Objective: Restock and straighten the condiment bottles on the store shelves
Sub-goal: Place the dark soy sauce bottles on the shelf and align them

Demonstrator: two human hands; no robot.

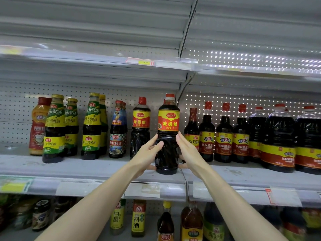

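Your two hands meet on one tall soy sauce bottle (168, 122), which has dark contents, a red cap and a red and yellow label. It stands upright near the front of the middle shelf (69, 168), just left of the seam where two shelf bays join. Its base sits at shelf level, but you cannot tell whether its weight is fully on the shelf.

Your left grip (147, 153) lies flat against the bottle's left side. The fingers are nearly straight and point up toward the label, and the thumb is low by the base. Your right grip (188, 152) mirrors it on the right side, with straight fingers and the thumb near the bottom. Neither grip wraps round the bottle, which is pressed between them.

A matching bottle (141, 126) stands farther back to the left, apart from the one you hold. Beyond it are a blue-labelled bottle (118, 129), several oyster sauce bottles (54, 129) with green and yellow labels, and an orange bottle (39, 126) at the far left.

Just right of your right grip stands a slim dark bottle (192, 124). After it comes a row of red-capped soy bottles (224, 134), then large jugs (278, 138).

The upper shelf (86, 63) carries a price tag (144, 62) on its edge. More bottles (138, 218) stand on the shelf below.
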